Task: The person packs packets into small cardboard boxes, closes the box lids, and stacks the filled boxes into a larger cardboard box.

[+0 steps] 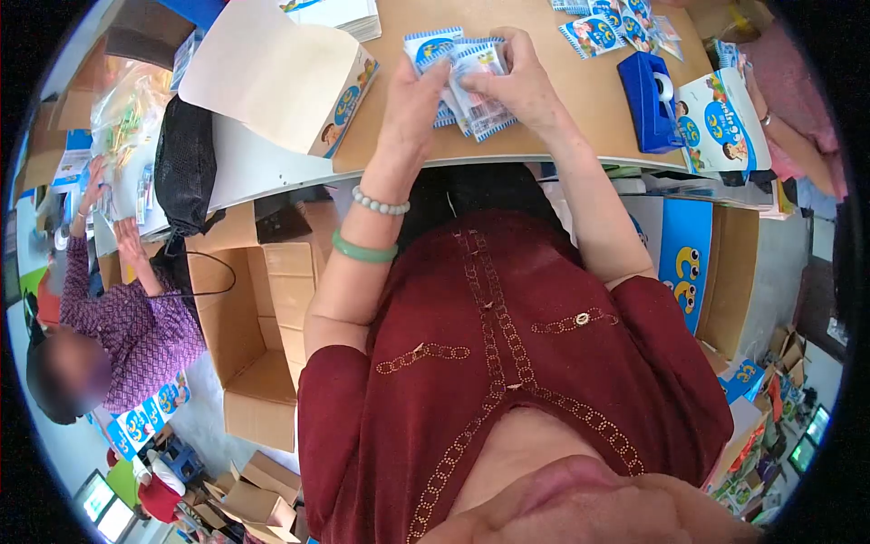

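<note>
Over the brown tabletop (pixel 580 113), my left hand (pixel 415 104) and my right hand (pixel 521 82) hold small blue-and-white packets (pixel 480 86) between them. The packets overlap in a loose stack, and both thumbs press on them from above. Left of my hands, a white box with a printed side (pixel 349 104) stands with its large blank flap open. More blue-and-white packets (pixel 603 32) lie in a pile at the top right. How many packets are in my hands is hard to tell.
A blue tape dispenser (pixel 648 104) and a printed white box (pixel 720 122) are on the right. A black mesh bag (pixel 186 163) hangs at the table's left. Below stands an open cardboard box (pixel 240 317). A person in purple (pixel 145 335) works at the left; another person's arm (pixel 797 150) shows at right.
</note>
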Demonstrator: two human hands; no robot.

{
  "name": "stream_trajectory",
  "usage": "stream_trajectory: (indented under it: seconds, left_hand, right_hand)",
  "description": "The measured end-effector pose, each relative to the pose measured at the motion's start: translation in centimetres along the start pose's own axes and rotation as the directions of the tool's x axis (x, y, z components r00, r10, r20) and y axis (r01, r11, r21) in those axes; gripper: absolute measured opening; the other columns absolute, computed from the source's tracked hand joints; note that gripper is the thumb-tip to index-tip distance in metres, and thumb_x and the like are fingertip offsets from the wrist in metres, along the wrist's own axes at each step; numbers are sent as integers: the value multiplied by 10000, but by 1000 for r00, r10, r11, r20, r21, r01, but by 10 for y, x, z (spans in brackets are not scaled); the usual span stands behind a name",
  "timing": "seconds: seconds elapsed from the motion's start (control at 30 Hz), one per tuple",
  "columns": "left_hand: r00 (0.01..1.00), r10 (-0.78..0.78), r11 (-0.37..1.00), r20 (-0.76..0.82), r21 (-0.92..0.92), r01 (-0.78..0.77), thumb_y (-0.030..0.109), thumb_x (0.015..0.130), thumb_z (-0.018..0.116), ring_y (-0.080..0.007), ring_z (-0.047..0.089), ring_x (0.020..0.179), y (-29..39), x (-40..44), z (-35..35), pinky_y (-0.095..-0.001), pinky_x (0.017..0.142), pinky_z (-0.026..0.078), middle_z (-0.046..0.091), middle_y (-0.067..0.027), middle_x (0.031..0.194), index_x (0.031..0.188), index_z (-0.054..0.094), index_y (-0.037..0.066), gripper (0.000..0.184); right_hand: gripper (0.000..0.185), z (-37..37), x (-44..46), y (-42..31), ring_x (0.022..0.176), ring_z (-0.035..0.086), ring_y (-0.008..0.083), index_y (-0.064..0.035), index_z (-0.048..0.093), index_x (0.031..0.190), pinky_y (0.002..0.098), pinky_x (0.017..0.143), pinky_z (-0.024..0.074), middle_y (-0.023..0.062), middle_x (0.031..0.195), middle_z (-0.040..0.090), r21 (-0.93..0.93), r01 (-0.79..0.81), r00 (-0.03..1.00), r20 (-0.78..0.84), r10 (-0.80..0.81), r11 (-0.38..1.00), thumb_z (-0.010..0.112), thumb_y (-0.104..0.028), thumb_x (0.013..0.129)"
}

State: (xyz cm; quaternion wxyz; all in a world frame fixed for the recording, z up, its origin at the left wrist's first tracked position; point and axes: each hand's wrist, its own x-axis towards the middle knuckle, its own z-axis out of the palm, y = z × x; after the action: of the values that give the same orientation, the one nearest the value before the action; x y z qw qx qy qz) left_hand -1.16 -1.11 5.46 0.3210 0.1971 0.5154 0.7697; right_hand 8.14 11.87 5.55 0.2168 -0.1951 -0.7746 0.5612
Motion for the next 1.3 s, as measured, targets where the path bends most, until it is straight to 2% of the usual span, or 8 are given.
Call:
stream_trajectory:
  seconds: [0.33, 0.47, 0.53, 0.73, 0.93, 1.03, 1.13, 1.3]
  left_hand:
    - [984, -44, 986, -174, -166, 14, 109, 988, 453, -123, 638, 827, -7, -6, 10, -258, 709, 523, 654, -71, 988, 1072, 572, 11, 175]
    - [985, -56, 979, -162, -205, 22, 125, 994, 440, -135, 648, 834, -8, -5, 13, -272, 723, 534, 655, -74, 985, 1071, 576, 8, 195]
    - [993, -101, 983, -54, -157, 91, 139, 1011, 379, -140, 638, 882, -5, -6, 12, -296, 779, 531, 650, -67, 1010, 1136, 546, 21, 239]
    - [987, -157, 984, 18, -78, 158, 202, 1021, 381, -154, 610, 946, -9, 2, 15, -305, 788, 532, 604, -73, 1050, 1205, 475, 50, 257]
    - [979, 17, 1000, 202, 11, -20, 80, 956, 537, -155, 573, 1052, -6, -1, 24, -322, 854, 526, 562, -75, 1161, 1285, 372, 75, 368]
    - [956, 57, 998, 288, -15, -56, -15, 909, 579, -148, 563, 1083, 14, -2, 9, -312, 887, 520, 555, -67, 1188, 1282, 361, 71, 440]
    - [929, 128, 981, 346, 94, -170, -40, 914, 554, -150, 564, 1096, 27, -9, 9, -301, 906, 514, 552, -54, 1202, 1286, 353, 72, 438]
    - [984, -17, 958, 179, 284, -35, -52, 781, 723, -161, 583, 1069, -5, 4, -9, -308, 889, 527, 576, -115, 1164, 1252, 358, 24, 601]
  right_hand:
    - [551, 3, -16, -3, 859, 630, 150, 22, 421, 1211, 262, 731, 539, 108, 979, 603, 527, 73, 989, -145, 5, 847, 744, -1, 766]
    - [496, 1, -11, 2, 833, 624, 156, -10, 471, 1150, 272, 722, 534, 87, 946, 609, 539, 100, 976, -215, 22, 837, 764, -40, 751]
    - [434, 1, -7, 10, 786, 610, 165, -31, 514, 1077, 292, 702, 527, 83, 969, 583, 138, 77, 985, -163, -54, 987, 778, -98, 739]
    - [418, 16, 0, 27, 855, 578, 172, -35, 535, 1084, 309, 755, 504, 98, 1026, 499, 18, 149, 979, -142, -145, 989, 770, -154, 760]
    - [470, 27, 4, 13, 926, 575, 157, -11, 519, 1168, 307, 792, 502, 129, 1111, 530, 535, 35, 969, -225, 102, 844, 760, -191, 807]
    - [603, 15, 0, -15, 958, 590, 163, -28, 464, 1316, 283, 832, 498, 107, 1102, 568, 675, 149, 982, -186, -28, 723, 758, -146, 803]
    - [734, -18, -3, -40, 1034, 584, 172, -43, 385, 1413, 283, 899, 483, 74, 1100, 589, 509, 59, 973, 164, -164, 859, 758, -84, 782]
    - [718, 0, 2, 18, 1084, 568, 163, -37, 360, 1410, 311, 948, 477, 71, 1185, 564, 283, 89, 978, 158, -138, 955, 727, -33, 793]
